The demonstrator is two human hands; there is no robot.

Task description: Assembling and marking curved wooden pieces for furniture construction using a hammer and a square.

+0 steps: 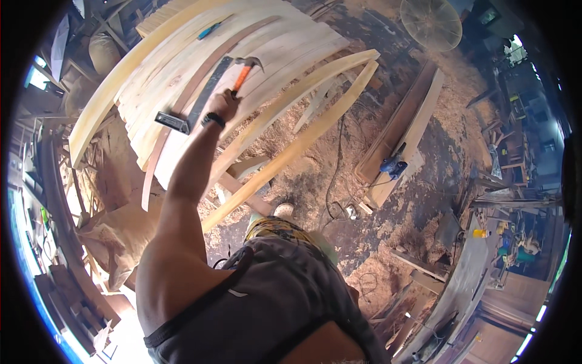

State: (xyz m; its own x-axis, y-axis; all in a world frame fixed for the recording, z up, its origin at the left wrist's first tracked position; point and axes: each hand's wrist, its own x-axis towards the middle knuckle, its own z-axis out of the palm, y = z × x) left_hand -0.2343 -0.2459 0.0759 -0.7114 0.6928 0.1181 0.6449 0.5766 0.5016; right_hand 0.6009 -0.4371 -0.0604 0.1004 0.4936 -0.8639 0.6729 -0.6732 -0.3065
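My left hand (223, 105), at the end of an outstretched arm, is closed around the handle of a claw hammer (243, 77). The hammer has an orange and black grip, and its metal head points away from me over the pale boards (291, 36). Beside my wrist, a dark carpenter's square (174, 122) lies on these boards, its long blade reaching toward the hammer. A thin brown wooden strip (188, 97) runs under or next to the square. Farther up rests a slim blue tool (209, 31), too small to name. My right hand does not show.
Curved pale wooden pieces (291, 155) arch out on the right of the boards. A blue power tool (393, 168) sits on long planks (400, 124) farther right. Sawdust and a cord (336, 176) cover the dark floor. A round fan guard (431, 23) stands at the back right.
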